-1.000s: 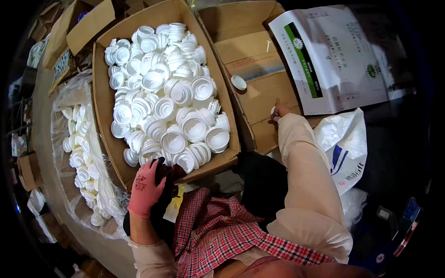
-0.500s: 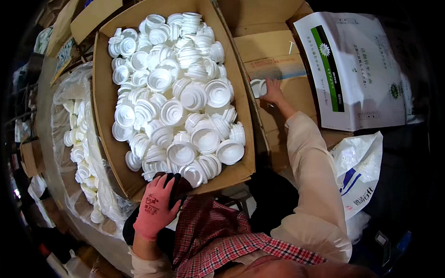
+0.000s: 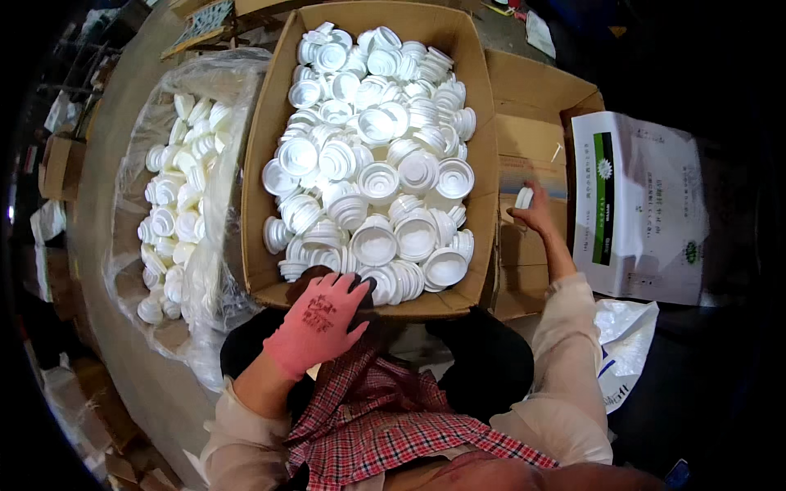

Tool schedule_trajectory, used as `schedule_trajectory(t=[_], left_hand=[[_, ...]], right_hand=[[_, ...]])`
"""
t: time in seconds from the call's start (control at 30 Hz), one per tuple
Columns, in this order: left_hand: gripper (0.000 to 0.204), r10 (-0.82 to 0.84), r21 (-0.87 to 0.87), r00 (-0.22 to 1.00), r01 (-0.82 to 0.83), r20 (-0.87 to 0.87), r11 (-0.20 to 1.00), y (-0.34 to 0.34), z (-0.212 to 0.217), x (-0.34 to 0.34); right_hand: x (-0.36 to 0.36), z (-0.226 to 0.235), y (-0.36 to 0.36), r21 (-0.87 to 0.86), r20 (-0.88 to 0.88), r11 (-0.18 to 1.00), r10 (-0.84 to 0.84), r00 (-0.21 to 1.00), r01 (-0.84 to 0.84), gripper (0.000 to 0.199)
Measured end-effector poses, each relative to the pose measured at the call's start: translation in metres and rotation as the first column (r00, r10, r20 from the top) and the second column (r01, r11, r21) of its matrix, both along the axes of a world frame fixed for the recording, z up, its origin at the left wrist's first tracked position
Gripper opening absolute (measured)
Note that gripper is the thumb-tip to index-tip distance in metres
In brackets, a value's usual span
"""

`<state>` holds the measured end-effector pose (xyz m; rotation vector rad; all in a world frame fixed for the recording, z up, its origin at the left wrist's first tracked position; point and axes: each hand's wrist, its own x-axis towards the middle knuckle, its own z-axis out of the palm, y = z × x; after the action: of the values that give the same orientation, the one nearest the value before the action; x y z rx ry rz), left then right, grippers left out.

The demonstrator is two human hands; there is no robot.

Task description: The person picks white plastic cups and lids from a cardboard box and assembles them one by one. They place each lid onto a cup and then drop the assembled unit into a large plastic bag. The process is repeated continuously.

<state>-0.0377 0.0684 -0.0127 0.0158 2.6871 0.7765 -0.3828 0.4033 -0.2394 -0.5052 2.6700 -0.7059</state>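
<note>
A cardboard box heaped with white stepped round plastic pieces, like caps or small cups, stands in front of me. My left hand, in a pink glove with dark fingertips, lies at the box's near left corner. Its thumb stands apart from the fingers, and a dark brown patch by the fingertips cannot be made out. To the right, my bare right hand pinches a white plastic piece above a second, open cardboard box. The fingers partly cover that piece.
At the left, a plastic-lined box holds more cream-white pieces. A white printed sheet lies over the right side of the open box. Below it sits a white plastic bag. One small white stick-like piece lies in the open box.
The view has shifted, so the boxes sit farther right. My right hand has lifted with the white piece, drawing it from the full box's side. My left hand stays at the near corner.
</note>
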Motion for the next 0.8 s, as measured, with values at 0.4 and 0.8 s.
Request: schedule_trajectory(t=[0.4, 0.8], left_hand=[[0.056, 0.560, 0.940, 0.824, -0.255, 0.089, 0.227, -0.005, 0.005, -0.008], [0.030, 0.712, 0.997, 0.699, -0.073, 0.058, -0.009, -0.039, -0.005, 0.018]], right_hand=[[0.173, 0.261, -0.173, -0.132, -0.354, 0.715, 0.613, 0.706, -0.687, 0.096], [0.278, 0.241, -0.210, -0.445, -0.369, 0.773, 0.302, 0.879, -0.452, 0.044]])
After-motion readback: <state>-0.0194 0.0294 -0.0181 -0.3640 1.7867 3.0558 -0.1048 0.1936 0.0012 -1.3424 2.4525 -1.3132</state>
